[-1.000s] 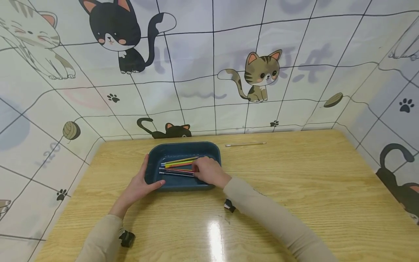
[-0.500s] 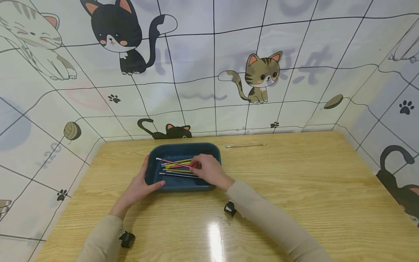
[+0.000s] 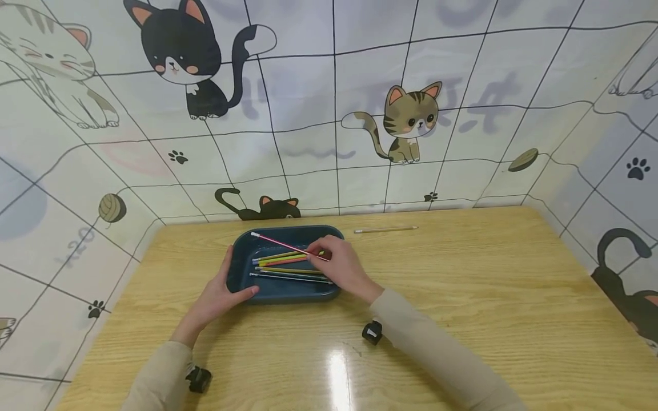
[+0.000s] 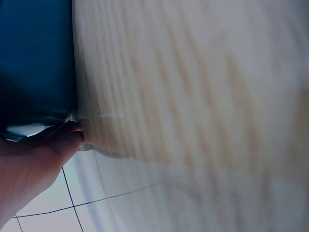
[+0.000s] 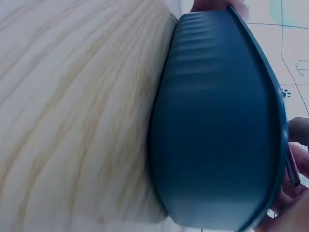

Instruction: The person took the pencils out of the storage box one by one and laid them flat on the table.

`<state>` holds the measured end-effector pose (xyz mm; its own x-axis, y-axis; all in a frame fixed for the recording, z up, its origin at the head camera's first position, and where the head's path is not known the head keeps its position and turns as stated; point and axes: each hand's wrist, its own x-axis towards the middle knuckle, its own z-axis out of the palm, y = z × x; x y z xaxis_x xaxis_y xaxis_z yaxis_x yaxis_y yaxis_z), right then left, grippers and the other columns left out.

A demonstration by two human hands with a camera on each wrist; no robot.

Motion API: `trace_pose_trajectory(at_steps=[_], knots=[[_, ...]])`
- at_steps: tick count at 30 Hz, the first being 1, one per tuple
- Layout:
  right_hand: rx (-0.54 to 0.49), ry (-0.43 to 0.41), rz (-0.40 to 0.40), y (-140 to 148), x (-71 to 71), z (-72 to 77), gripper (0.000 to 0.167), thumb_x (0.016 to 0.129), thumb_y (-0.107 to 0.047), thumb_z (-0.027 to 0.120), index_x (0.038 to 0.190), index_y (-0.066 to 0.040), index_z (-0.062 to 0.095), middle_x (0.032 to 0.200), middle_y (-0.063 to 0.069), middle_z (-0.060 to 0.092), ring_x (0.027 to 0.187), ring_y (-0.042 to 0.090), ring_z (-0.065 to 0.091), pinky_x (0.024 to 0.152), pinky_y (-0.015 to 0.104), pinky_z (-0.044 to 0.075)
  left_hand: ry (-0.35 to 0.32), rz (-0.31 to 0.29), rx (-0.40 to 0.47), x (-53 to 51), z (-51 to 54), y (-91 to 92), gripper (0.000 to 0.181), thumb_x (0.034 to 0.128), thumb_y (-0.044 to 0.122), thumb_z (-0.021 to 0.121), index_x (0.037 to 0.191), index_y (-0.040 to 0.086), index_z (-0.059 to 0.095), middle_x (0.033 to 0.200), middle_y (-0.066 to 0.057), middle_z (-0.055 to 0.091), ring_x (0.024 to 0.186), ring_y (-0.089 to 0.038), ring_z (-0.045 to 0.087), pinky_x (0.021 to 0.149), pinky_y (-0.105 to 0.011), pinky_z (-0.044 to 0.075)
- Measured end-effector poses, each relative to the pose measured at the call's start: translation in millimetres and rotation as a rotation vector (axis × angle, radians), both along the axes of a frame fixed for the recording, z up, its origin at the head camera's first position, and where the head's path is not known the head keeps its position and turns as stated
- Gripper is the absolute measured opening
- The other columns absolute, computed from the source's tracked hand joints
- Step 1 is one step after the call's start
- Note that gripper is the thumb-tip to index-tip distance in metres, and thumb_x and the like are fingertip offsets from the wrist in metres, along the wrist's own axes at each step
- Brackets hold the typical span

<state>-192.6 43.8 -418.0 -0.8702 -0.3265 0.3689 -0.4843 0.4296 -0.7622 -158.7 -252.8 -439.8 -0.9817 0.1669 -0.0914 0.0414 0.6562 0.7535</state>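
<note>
My left hand (image 3: pixel 218 294) spreads its fingers against the left end of a dark-blue, rounded-rectangular tray (image 3: pixel 293 298). Over it, my right hand (image 3: pixel 345 267) pinches a slim pinkish-red pencil (image 3: pixel 281 244) between its fingers. Inside lie several coloured pencils (image 3: pixel 283 261). Beyond, a pale wooden pencil (image 3: pixel 385 229) rests on the wood-grained tabletop (image 3: pixel 488 274).

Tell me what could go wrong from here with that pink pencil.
The right hand pinches the pink pencil towards one end, so its long free part might swing and knock the tray. That hand also sits close over the other pencils and could nudge them. The left hand, holding the tray's end, might shift it.
</note>
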Motion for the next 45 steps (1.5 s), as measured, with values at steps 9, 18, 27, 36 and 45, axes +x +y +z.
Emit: trace_pose_trajectory(at_steps=[9, 18, 27, 36, 45], knots=[[-0.029, -0.022, -0.025, 33, 0.8, 2.2, 0.007, 0.089, -0.011, 0.071, 0.095, -0.009, 0.073, 0.087, -0.002, 0.064, 0.069, 0.014, 0.050, 0.061, 0.028, 0.042, 0.006, -0.012, -0.002, 0.2, 5.2, 0.9, 0.113, 0.0839, 0.037, 0.075, 0.155, 0.022, -0.012, 0.157, -0.025, 0.004, 0.139, -0.050, 0.013, 0.107, -0.064, 0.018], [-0.057, -0.083, -0.100, 67, 6.8, -4.8, 0.008, 0.089, -0.012, 0.071, 0.097, -0.012, 0.073, 0.088, -0.004, 0.063, 0.073, 0.016, 0.055, 0.064, 0.030, 0.046, 0.004, -0.014, -0.004, -2.3, 2.3, 0.9, 0.114, 0.0830, 0.038, 0.075, 0.155, 0.023, -0.011, 0.158, -0.025, 0.005, 0.139, -0.049, 0.014, 0.107, -0.063, 0.018], [-0.039, -0.083, -0.127, 97, 13.5, -7.7, 0.008, 0.089, -0.012, 0.071, 0.097, -0.013, 0.072, 0.087, -0.004, 0.063, 0.073, 0.018, 0.054, 0.064, 0.032, 0.044, 0.015, -0.025, -0.001, -4.9, 2.7, -0.5, 0.115, 0.0824, 0.037, 0.076, 0.155, 0.022, -0.012, 0.157, -0.025, 0.005, 0.140, -0.048, 0.013, 0.108, -0.062, 0.018], [-0.053, -0.096, -0.177, 126, 17.8, -10.7, 0.008, 0.088, -0.007, 0.071, 0.096, -0.009, 0.072, 0.084, -0.001, 0.065, 0.072, 0.018, 0.056, 0.062, 0.028, 0.044, 0.001, -0.015, -0.013, -2.1, 2.9, -0.5, 0.115, 0.0828, 0.039, 0.076, 0.155, 0.022, -0.012, 0.157, -0.025, 0.005, 0.140, -0.049, 0.013, 0.107, -0.063, 0.018], [0.001, -0.145, -0.265, 156, 15.7, -18.6, 0.009, 0.088, -0.008, 0.071, 0.097, -0.005, 0.071, 0.083, 0.003, 0.063, 0.065, 0.016, 0.052, 0.055, 0.024, 0.040, -0.010, -0.016, -0.013, -0.6, 1.8, -0.5, 0.115, 0.0832, 0.040, 0.075, 0.154, 0.024, -0.014, 0.157, -0.025, 0.003, 0.139, -0.050, 0.013, 0.106, -0.064, 0.019]])
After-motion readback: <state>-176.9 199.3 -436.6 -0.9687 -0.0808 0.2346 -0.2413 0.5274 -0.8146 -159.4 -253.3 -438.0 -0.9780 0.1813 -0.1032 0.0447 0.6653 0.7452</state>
